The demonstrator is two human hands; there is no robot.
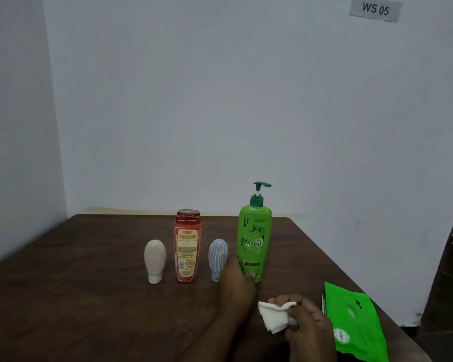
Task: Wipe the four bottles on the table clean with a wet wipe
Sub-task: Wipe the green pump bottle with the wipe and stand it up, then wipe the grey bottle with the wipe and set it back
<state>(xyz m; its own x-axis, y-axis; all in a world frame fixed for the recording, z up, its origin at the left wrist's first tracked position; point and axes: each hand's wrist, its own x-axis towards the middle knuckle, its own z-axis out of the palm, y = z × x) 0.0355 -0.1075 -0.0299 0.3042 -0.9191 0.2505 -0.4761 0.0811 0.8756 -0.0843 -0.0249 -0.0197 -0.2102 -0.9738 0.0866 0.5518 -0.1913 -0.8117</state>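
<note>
Green pump bottle (254, 239) stands upright on the brown table (89, 283). Left of it in a row, all upright: grey-blue tube (217, 254) just beside, then red bottle (187, 246), then beige tube (154, 258). Left hand (237, 283) grips the pump bottle low down. Right hand (309, 327), nearer the camera than the pump bottle, pinches a white wet wipe (273, 316). Green wipe pack (356, 325) lies to the right of that.

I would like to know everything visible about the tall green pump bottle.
The green pump bottle looks like glossy plastic, with a darker green pump head whose nozzle points toward the picture's right and a leafy label with white lettering. It stands upright on the brown table, rightmost in its row. The left hand touches its lower front.
</note>
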